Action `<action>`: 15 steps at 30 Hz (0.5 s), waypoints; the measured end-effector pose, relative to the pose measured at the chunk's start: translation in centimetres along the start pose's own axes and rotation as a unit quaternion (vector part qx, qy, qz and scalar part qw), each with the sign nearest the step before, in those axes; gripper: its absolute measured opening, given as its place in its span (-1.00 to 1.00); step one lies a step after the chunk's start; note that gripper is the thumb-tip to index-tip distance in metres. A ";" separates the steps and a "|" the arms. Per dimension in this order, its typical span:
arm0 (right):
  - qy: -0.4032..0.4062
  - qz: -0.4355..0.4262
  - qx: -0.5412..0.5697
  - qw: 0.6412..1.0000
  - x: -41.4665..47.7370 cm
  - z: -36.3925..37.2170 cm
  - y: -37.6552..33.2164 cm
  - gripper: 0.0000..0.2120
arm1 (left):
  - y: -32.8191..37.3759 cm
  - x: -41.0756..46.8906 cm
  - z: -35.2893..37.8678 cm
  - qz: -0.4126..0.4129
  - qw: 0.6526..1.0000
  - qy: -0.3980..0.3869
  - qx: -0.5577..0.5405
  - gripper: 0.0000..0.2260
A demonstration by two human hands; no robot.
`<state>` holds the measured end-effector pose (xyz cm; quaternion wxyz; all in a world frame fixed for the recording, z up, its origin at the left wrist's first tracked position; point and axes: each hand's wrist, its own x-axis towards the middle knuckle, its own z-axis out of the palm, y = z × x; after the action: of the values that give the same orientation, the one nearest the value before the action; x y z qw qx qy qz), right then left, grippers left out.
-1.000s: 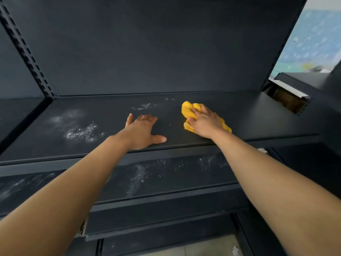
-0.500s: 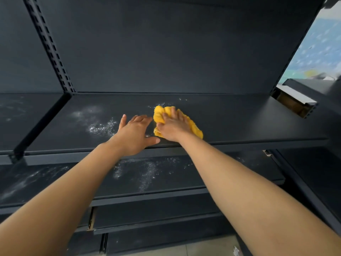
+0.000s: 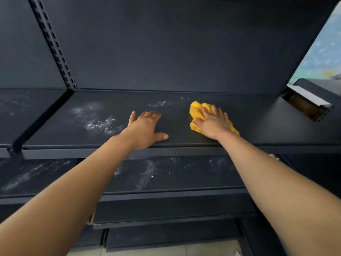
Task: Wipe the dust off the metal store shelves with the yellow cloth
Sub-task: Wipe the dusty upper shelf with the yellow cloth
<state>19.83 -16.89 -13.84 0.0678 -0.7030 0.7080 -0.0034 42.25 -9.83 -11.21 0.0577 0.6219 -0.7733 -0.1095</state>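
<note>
A dark metal shelf runs across the middle of the head view. My right hand lies flat with straight fingers on the crumpled yellow cloth and presses it onto the shelf. My left hand rests flat on the same shelf, fingers spread, a hand's width left of the cloth. White dust lies left of my left hand, and a thin trail of dust sits behind it.
The shelf below carries more white dust streaks. A slotted upright post divides this bay from the dusty left bay. At the right end sits an open bracket. Tiled floor shows at the bottom.
My right hand has slid the cloth to the right, away from my left hand, after a leftward stroke. The left hand stays planted on the shelf. The camera shifted slightly.
</note>
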 end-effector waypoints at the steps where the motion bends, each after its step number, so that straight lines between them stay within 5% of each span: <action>1: 0.002 0.020 0.001 1.000 -0.1 -0.1 0.5 -0.35 | -0.2 0.0 0.1 -0.001 1.000 0.000 -0.001 -0.32; 8: -0.002 0.059 0.016 0.998 -0.4 0.3 -3.1 -0.36 | -5.1 -1.3 -0.3 -0.051 0.999 0.009 0.011 -0.26; 15: -0.008 -0.002 0.024 1.000 -2.0 1.5 -13.5 -0.35 | -10.2 -3.5 -1.6 -0.060 0.998 0.009 0.002 -0.20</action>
<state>33.43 -14.92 -13.81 0.0905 -0.7023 0.7059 -0.0153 53.04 -8.65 -11.99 0.0566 0.6682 -0.7342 -0.1060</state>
